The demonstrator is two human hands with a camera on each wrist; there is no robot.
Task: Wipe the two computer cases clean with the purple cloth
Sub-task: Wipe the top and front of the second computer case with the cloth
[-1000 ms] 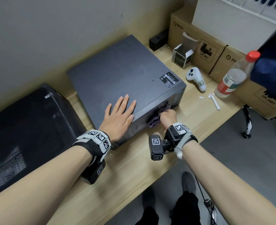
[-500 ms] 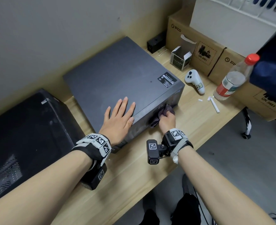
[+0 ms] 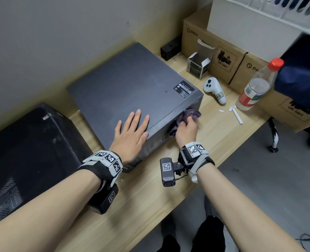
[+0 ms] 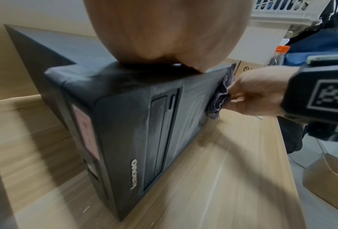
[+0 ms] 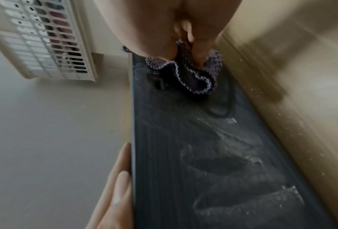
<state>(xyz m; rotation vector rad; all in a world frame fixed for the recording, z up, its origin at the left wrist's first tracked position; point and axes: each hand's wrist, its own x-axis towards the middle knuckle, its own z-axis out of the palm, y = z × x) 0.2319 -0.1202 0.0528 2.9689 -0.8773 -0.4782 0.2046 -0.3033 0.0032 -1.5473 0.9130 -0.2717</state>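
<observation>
The left hand (image 3: 130, 132) lies flat, fingers straight and spread, on top of the grey computer case (image 3: 132, 91) at the frame's centre, holding nothing. Just to its right, the right hand (image 3: 187, 130) has its fingers curled round the bunched purple cloth (image 3: 188, 114), pressing it against the case's front face near the right corner. The head view hides most of that face. The left wrist view shows it: a drive bay, a brand name and dust smears, blurred. In the right wrist view the cloth (image 5: 191, 77) sits at the upper middle, its fingertips buried in folds, with dusty streaks below. The second case (image 3: 28, 153), black, sits at the left edge, cut off. Both stand on the wooden table (image 3: 150, 200). A bottle (image 3: 256, 88) and cardboard boxes (image 3: 223, 57) fill the upper right.
</observation>
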